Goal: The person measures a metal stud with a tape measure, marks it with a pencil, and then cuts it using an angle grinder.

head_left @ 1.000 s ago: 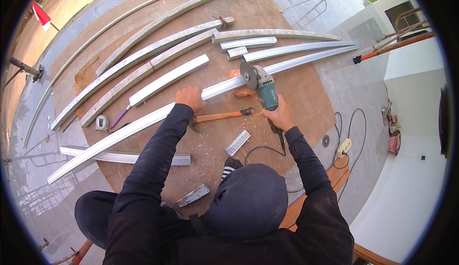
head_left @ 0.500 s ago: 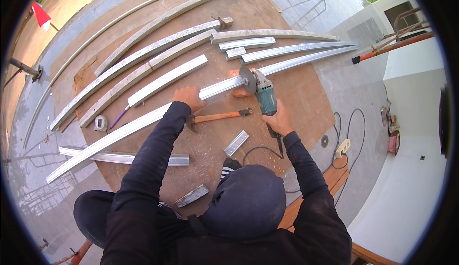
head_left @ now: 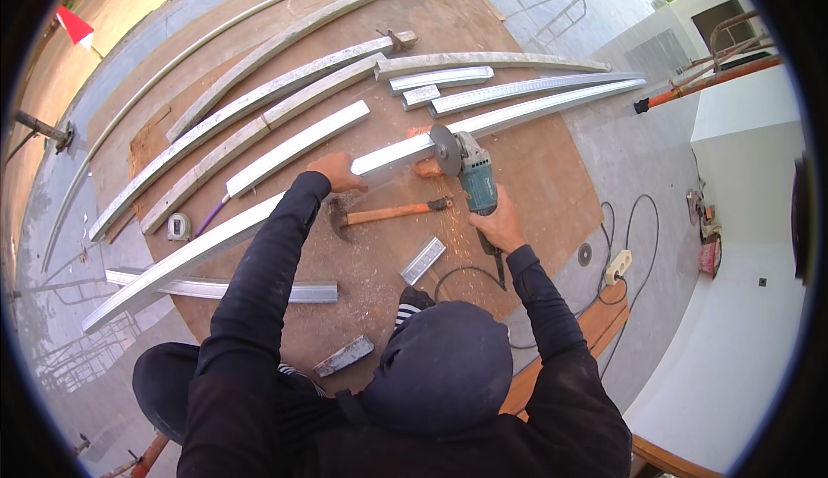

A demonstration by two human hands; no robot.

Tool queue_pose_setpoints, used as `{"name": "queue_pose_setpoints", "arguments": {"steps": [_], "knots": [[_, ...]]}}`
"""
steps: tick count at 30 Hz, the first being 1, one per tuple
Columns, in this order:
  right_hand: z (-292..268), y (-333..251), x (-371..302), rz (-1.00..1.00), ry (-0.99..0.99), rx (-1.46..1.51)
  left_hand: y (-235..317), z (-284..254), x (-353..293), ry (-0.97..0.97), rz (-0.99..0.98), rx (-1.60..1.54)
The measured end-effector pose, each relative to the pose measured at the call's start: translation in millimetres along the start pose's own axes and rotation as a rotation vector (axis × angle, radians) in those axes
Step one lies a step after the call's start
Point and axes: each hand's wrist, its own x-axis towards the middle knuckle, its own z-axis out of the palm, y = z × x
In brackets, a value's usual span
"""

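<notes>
My right hand [head_left: 500,219] is wrapped round the body of a teal angle grinder [head_left: 479,183]. Its round cutting disc [head_left: 446,148] stands upright against a long silver metal profile [head_left: 392,157] that runs diagonally across the board. Left of the disc, my left hand [head_left: 338,172] is closed over the same profile. An orange block [head_left: 428,167] shows under the profile near the disc. Just below lies a claw hammer [head_left: 392,213] with a wooden handle. A short metal offcut [head_left: 423,260] rests nearer to me, with small bright orange specks around it.
Several grey bars [head_left: 293,98] and shorter metal profiles [head_left: 297,148] lie beyond on the brown board [head_left: 552,163]. A tape measure [head_left: 178,226] sits at the left. On the right, a power strip [head_left: 617,267] and loops of black cable [head_left: 655,228] lie by a wooden plank [head_left: 604,323].
My left hand and the profile have shifted slightly left, and the grinder has moved a little with them. More orange specks show below the grinder.
</notes>
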Motion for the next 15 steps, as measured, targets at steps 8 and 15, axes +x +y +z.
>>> {"name": "queue_pose_setpoints", "arguments": {"steps": [8, 15], "knots": [[4, -13, -1, 0.022, -0.002, 0.041, -25, 6, 24, -0.047, 0.093, -0.103], [3, -12, -7, 0.006, -0.003, 0.052, -26, 1, 30, -0.092, 0.094, -0.125]]}}
